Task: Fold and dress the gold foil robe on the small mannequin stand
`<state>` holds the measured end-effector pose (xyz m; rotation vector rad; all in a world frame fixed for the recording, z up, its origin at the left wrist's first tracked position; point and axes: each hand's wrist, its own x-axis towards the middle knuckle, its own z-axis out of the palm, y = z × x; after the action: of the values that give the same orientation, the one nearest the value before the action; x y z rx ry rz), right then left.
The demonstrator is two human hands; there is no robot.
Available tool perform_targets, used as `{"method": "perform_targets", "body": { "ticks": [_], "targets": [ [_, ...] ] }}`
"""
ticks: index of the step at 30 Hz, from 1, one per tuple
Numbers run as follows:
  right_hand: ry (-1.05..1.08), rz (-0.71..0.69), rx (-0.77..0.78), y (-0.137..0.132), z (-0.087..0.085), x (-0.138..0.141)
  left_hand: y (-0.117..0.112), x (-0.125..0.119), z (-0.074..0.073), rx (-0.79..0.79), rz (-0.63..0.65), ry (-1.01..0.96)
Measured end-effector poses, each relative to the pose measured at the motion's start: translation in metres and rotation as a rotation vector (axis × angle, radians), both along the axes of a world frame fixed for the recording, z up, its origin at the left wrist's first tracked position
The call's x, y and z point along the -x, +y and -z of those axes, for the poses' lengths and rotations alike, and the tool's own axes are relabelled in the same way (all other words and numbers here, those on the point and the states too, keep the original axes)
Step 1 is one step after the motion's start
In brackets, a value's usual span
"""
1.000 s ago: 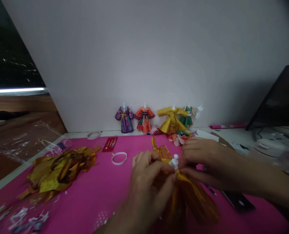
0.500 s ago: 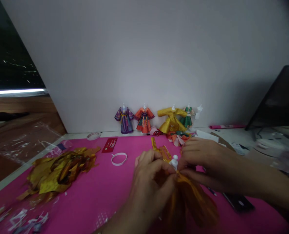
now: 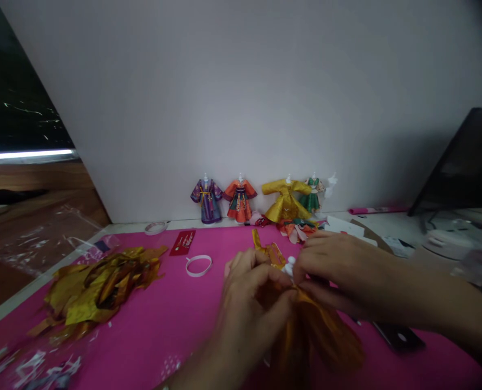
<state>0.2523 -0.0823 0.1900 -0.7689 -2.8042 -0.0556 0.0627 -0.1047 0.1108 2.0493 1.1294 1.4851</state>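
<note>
A bright pink mat [image 3: 176,309] covers the table and serves as the landmark. Along its far edge, against the pale wall, stand four small paper costumes on white stands — a purple robe [image 3: 206,199], an orange-red dress [image 3: 240,198], a yellow gown [image 3: 286,199] and a green dress [image 3: 313,197]. On the mat's left part lies a crumpled heap of gold foil scraps [image 3: 97,284]. Near the mat's middle back sit a white tape ring [image 3: 199,265] and a small red card [image 3: 183,241]. Just beyond the mat's back-left corner rests a flat roll of tape [image 3: 156,227]. On the mat's right near edge — a dark phone [image 3: 399,337].
</note>
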Motion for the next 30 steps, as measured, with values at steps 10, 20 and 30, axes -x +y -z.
{"method": "perform_targets", "body": {
  "ticks": [10, 20, 30],
  "targets": [
    [0.036, -0.036, -0.061, 0.003, 0.005, -0.001, 0.002, -0.002, -0.008, 0.059, -0.023, 0.066],
    [0.437, 0.169, 0.324, 0.013, 0.010, -0.005, 0.000, 0.000, -0.013, 0.100, -0.010, 0.099],
    [0.461, 0.162, 0.464, 0.012, 0.016, 0.002, 0.004, 0.003, -0.010, 0.085, -0.004, 0.076]
  ]
}}
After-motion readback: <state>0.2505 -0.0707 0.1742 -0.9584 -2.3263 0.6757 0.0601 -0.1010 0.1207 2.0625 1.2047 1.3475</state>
